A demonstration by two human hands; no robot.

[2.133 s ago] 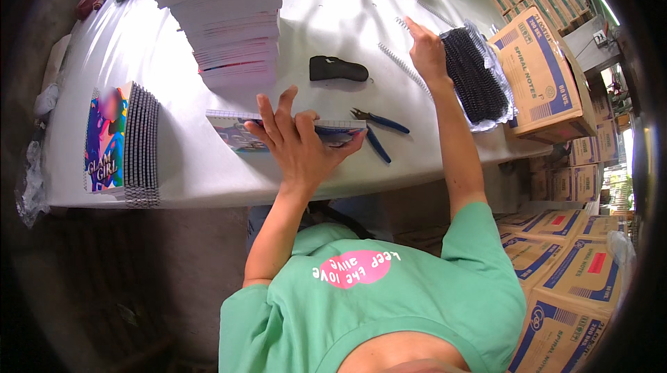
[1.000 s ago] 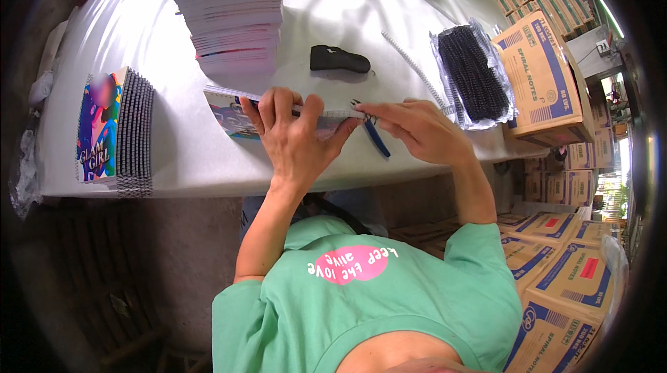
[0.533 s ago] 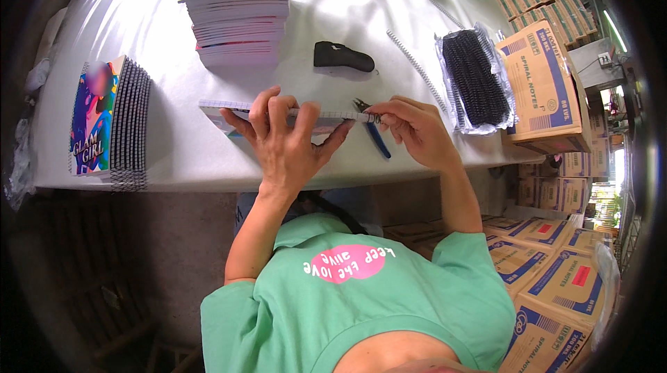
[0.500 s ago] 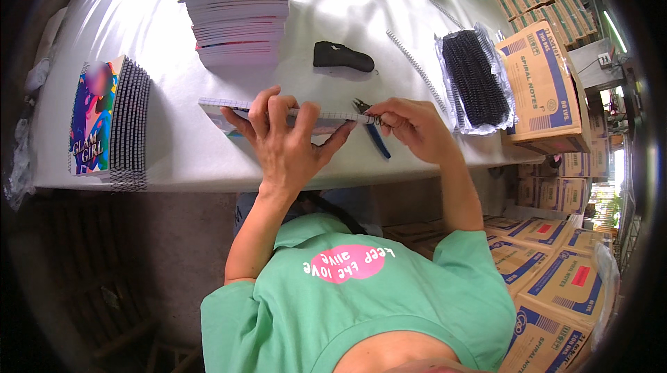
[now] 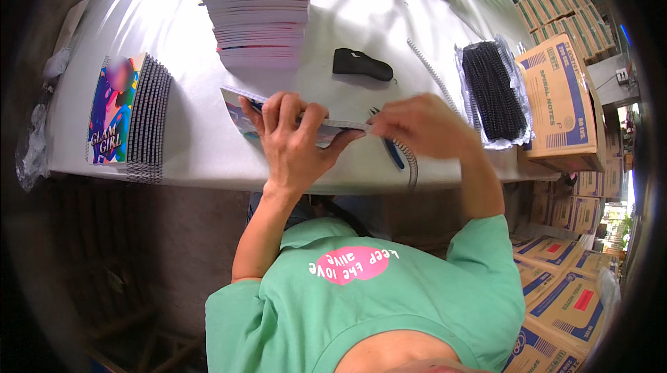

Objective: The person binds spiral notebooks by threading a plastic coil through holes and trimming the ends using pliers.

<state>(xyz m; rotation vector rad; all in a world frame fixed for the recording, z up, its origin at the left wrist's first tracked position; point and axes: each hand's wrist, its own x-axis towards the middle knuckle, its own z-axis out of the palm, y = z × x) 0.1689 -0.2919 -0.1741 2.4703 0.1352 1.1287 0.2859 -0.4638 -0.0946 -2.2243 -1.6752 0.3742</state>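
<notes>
thin colourful-covered paper notebook [image 5: 239, 117]: over white-covered table [image 5: 198, 147], clamped in left hand [image 5: 295, 140]. dark spiral coil [image 5: 412, 161]: trailing below right hand [image 5: 422, 126], grip blurred, cannot tell; threading apparently barely begun. seemingly done: multicoloured coil-bound notebooks [image 5: 110, 119]. seemingly left: tall white paper stack [image 5: 260, 8]. clear plastic bag [image 5: 522, 105]: black spiral coils [image 5: 493, 91]. brown cardboard box [image 5: 552, 105]: contents unseen.

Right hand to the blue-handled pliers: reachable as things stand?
Probably yes: one blue handle of the pliers shows just below the right hand. A coil runs close beside it, and the hand, blurred at the notebook, may need freeing first.
</notes>
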